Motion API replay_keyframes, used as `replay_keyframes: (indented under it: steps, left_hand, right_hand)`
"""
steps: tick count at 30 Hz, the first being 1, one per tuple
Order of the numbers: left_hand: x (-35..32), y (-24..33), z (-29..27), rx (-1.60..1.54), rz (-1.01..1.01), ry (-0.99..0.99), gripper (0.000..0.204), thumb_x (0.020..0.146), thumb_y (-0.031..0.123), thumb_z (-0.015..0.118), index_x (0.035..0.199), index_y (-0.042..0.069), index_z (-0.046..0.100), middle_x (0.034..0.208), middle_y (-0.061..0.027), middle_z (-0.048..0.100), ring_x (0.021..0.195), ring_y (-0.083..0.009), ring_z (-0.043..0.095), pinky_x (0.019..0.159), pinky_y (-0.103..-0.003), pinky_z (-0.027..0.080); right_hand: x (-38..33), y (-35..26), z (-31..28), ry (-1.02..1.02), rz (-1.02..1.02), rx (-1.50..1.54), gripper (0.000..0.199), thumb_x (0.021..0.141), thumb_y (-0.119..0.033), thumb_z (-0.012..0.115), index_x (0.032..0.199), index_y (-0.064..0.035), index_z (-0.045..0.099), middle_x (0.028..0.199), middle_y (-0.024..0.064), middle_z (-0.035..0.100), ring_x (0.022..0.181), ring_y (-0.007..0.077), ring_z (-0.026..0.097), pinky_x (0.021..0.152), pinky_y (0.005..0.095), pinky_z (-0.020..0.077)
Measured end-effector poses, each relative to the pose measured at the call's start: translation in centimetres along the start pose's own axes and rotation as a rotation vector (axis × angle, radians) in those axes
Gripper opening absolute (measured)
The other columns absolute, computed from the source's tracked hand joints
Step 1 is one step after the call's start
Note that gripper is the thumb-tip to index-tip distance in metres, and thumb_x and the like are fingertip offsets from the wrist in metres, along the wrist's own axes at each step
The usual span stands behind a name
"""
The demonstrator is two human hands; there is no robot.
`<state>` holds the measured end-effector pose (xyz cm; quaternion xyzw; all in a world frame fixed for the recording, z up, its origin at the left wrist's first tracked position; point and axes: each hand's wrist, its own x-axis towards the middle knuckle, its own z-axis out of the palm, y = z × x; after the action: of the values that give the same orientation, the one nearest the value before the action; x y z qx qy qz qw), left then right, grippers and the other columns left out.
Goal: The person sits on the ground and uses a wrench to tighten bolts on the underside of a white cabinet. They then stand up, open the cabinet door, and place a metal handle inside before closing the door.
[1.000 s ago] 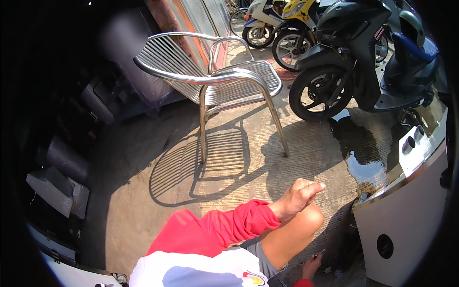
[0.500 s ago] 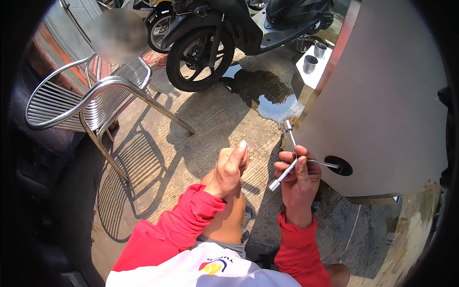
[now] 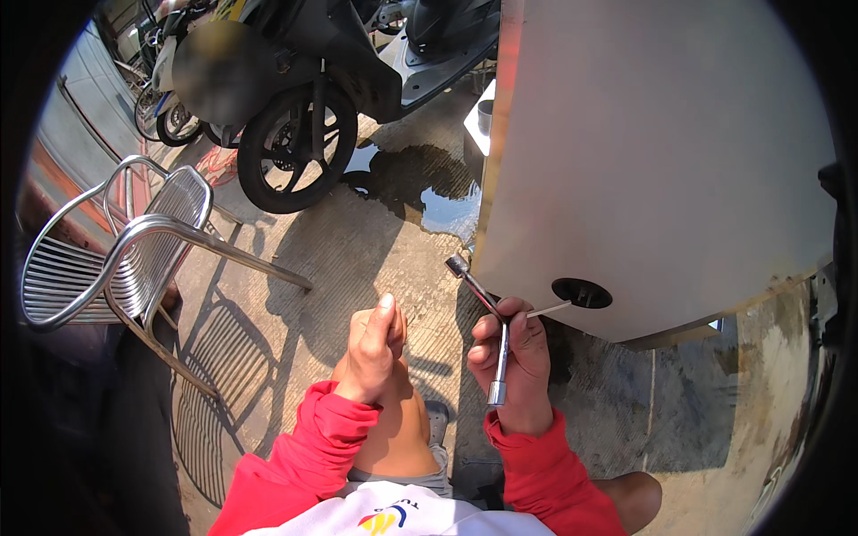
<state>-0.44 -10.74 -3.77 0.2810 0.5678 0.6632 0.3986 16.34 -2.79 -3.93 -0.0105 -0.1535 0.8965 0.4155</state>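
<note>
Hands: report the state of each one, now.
Left hand: closed loosely, resting on the bare knee, holding nothing visible.
Right hand: closed on a metal socket wrench, near the white panel.

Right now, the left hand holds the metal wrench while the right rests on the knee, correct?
No, swapped. In the head view the right hand holds the wrench, and the left hand rests on the knee.
</note>
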Motion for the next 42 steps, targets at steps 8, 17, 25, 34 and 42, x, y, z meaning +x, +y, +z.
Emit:
replay_keyframes:
  steps: [8,17,25,34,42]
  left_hand:
    - [0.6,-0.2,0.7,0.016,0.011,-0.078,0.056,0.103,0.04,0.042,0.056,0.012,0.031,0.048,-0.0006,0.032,0.043,-0.0097,0.026,0.041,-0.027,0.02]
    - [3.3,2.3,5.8,0.036,-0.126,-0.236,0.054,0.103,0.043,0.041,0.057,0.016,0.028,0.048,0.0037,0.027,0.041,-0.0062,0.018,0.038,-0.025,0.014]
    - [6.4,-1.6,12.9,0.206,-0.112,-0.46,0.058,0.104,0.039,0.047,0.055,0.012,0.03,0.052,0.0055,0.025,0.048,-0.0062,0.02,0.045,-0.028,0.017]
    - [8.6,-2.2,11.9,0.203,-0.196,-0.471,0.059,0.103,0.038,0.05,0.054,0.012,0.032,0.053,0.0054,0.026,0.051,-0.0074,0.023,0.049,-0.029,0.021]
    - [9.1,-2.4,12.5,0.222,-0.2,-0.487,0.054,0.104,0.034,0.044,0.057,0.013,0.029,0.051,0.0055,0.024,0.042,-0.0056,0.019,0.039,-0.026,0.013]
  right_hand:
    - [0.2,-1.0,-1.2,-0.348,0.002,0.101,0.016,0.104,-0.019,0.049,0.117,-0.0101,0.05,0.096,0.0143,0.065,0.07,0.0193,0.067,0.059,0.0337,0.0574]
    - [-4.4,-0.9,-13.9,0.719,-0.91,-1.238,0.023,0.105,-0.019,0.048,0.093,-0.0012,0.055,0.083,0.0005,0.052,0.066,0.0056,0.039,0.06,0.0229,0.032]
    - [-3.4,-1.9,-16.1,0.748,-0.802,-0.756,0.029,0.105,-0.023,0.047,0.079,-0.0103,0.045,0.068,-0.0047,0.038,0.053,0.0023,0.03,0.047,0.0209,0.0253]
    - [-1.6,-1.9,-15.0,0.753,-0.824,-0.462,0.032,0.104,-0.024,0.046,0.075,-0.0102,0.044,0.067,-0.0012,0.04,0.049,0.0062,0.031,0.042,0.0239,0.0257]
    - [-1.8,-0.7,-12.7,0.891,-0.864,-0.377,0.03,0.102,-0.023,0.046,0.075,-0.0101,0.044,0.067,-0.0007,0.04,0.048,0.0078,0.032,0.04,0.0249,0.0253]
